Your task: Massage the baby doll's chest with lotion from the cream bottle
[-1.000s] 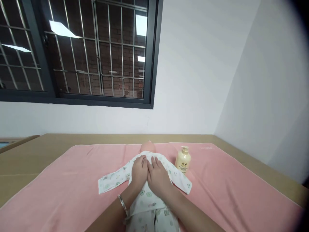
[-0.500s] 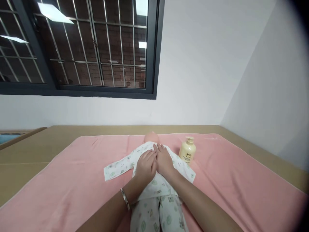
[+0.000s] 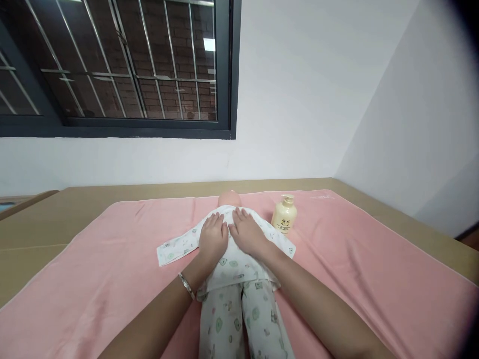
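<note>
A baby doll (image 3: 229,199) lies on the bed, with only the rounded top of its head showing past the collar. It wears a white printed top (image 3: 235,269) with long sleeves and matching trousers (image 3: 222,319). My left hand (image 3: 213,235) rests flat on the left side of the doll's upper body, fingers stretched out. On the right side of the same area lies my right hand (image 3: 247,232), also flat with its fingers extended. A narrow strip of the top shows between the two hands. Neither hand grips anything.
A pale yellow pump bottle (image 3: 284,215) stands to the right of the doll's shoulder. Under everything is a pink sheet (image 3: 123,279) on a wooden surface (image 3: 41,219). Behind rise a white wall (image 3: 292,99) and a barred window (image 3: 149,65).
My hands have moved apart from the middle of the doll's chest, left hand to the left, right hand staying nearer the centre. The camera view has tilted slightly downward.
</note>
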`<state>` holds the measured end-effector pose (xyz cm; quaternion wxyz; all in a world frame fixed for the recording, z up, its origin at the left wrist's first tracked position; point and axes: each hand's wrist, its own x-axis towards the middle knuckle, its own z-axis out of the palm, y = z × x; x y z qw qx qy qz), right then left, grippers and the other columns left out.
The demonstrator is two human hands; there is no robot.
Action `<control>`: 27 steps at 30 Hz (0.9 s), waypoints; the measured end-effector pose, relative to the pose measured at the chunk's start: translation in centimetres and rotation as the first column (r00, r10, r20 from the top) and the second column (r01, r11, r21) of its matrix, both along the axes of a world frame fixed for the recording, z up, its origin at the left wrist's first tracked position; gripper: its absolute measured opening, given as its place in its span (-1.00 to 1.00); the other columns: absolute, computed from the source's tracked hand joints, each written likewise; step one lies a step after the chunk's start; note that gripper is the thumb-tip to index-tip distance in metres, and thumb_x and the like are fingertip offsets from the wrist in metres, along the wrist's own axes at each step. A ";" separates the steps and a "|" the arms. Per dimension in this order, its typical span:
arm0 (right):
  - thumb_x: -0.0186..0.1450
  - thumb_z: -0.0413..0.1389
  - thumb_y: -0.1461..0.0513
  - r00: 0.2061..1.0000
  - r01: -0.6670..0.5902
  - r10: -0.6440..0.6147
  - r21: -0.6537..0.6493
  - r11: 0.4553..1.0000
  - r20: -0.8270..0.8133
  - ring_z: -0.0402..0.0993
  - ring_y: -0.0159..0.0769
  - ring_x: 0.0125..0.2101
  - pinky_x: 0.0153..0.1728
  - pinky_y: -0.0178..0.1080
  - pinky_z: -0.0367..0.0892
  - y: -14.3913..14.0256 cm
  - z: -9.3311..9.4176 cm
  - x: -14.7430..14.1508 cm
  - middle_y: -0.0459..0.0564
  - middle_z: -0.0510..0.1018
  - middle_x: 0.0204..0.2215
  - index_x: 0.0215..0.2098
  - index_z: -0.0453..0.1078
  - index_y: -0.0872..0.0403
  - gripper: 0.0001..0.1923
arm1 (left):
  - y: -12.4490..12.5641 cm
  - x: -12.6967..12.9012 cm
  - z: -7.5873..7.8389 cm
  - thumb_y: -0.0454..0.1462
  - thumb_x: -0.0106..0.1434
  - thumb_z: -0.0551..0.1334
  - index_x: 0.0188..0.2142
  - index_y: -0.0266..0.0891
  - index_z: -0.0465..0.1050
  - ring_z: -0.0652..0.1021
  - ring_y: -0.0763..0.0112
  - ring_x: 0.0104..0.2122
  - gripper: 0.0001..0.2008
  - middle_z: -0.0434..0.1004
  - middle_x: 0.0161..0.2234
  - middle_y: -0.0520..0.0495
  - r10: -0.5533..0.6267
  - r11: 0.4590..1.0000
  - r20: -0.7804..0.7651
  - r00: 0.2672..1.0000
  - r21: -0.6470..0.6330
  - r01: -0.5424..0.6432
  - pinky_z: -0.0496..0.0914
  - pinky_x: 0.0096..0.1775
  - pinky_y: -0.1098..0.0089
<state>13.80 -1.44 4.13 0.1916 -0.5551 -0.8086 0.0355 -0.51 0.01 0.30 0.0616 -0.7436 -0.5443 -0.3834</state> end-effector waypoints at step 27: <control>0.42 -0.18 0.12 0.980 0.045 -0.025 0.097 0.994 -0.195 0.04 -0.16 0.28 0.27 -0.15 -0.08 1.4 -1.3 0.8 0.20 0.23 0.26 0.28 0.14 0.30 -0.43 | 0.3 0.5 -0.5 -0.18 0.35 0.02 0.15 -0.32 0.32 0.27 0.05 0.24 -0.56 0.32 0.20 -0.27 -0.023 0.997 0.120 0.992 -0.072 0.031 0.16 0.23 -0.04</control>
